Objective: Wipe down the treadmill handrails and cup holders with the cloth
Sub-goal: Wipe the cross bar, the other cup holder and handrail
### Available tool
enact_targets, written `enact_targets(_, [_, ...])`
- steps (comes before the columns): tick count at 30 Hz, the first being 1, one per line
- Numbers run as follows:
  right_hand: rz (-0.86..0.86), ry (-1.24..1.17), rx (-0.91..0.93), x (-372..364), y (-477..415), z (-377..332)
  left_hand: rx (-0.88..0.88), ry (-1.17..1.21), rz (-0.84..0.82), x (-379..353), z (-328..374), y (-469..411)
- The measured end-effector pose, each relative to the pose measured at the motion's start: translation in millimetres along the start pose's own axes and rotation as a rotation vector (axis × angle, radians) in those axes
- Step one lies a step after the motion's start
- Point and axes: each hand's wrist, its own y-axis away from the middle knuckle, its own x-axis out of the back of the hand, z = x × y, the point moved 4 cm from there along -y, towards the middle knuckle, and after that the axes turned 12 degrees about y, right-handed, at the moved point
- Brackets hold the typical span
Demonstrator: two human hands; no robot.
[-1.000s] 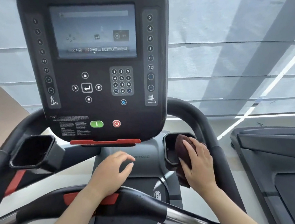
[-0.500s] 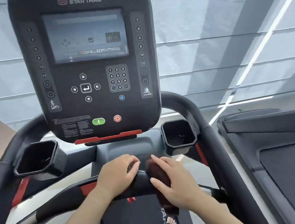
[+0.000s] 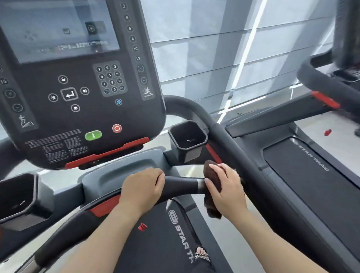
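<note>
My right hand (image 3: 226,188) is wrapped around a dark brown cloth (image 3: 210,172), pressing it onto the right end of the black front crossbar handrail (image 3: 183,184), where a metal band shows. My left hand (image 3: 142,189) grips the same bar just left of it. The right cup holder (image 3: 188,139) sits above my right hand, next to the thick black right side handrail (image 3: 229,141). The left cup holder (image 3: 11,197) is at the far left. Part of the cloth hangs below my right hand.
The treadmill console (image 3: 69,80) with screen, keypad and green and red buttons looms above the hands. The belt deck (image 3: 161,241) lies below, with my foot (image 3: 202,255) on it. A second treadmill (image 3: 319,168) stands to the right, before window blinds (image 3: 231,35).
My right hand carried the cloth from the right cup holder down to the crossbar, then slid right along it. My left hand closed onto the bar. The camera view shifted right.
</note>
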Motion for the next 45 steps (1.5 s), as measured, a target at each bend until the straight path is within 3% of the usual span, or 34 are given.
enact_targets(4, [-0.007,-0.019,0.085,-8.4,10.4,-27.5,-0.020,-0.103,0.052,-9.1,12.6,1.5])
enact_targets(8, [-0.042,-0.058,0.134,-7.2,7.4,-8.0,-0.031,-0.127,0.110,-8.0,12.9,2.4])
enact_targets(17, [-0.044,-0.128,-0.016,-4.7,-8.1,40.5,-0.027,-0.137,0.170,-8.8,16.6,2.1])
enact_targets(23, [-0.077,-0.154,0.266,-12.0,-3.5,-28.6,0.002,-0.170,0.154,-9.1,17.5,1.9])
enact_targets(29, [-0.117,-0.114,0.343,-11.7,-12.4,-9.5,0.032,-0.158,0.152,-9.6,17.4,2.1])
enact_targets(36, [-0.079,-0.189,0.201,-7.6,-25.4,40.4,0.092,-0.153,0.122,-6.6,23.1,3.3])
enact_targets(39, [-0.085,-0.200,0.262,-11.4,-26.7,21.8,0.126,-0.101,0.135,1.7,25.0,5.5])
enact_targets(42, [-0.106,-0.191,0.374,-13.6,-22.2,-15.6,0.184,-0.113,0.260,21.0,16.3,24.8])
enact_targets(45, [-0.103,-0.213,0.481,-14.4,-19.5,-60.9,0.348,-0.158,0.355,42.0,-12.5,55.2])
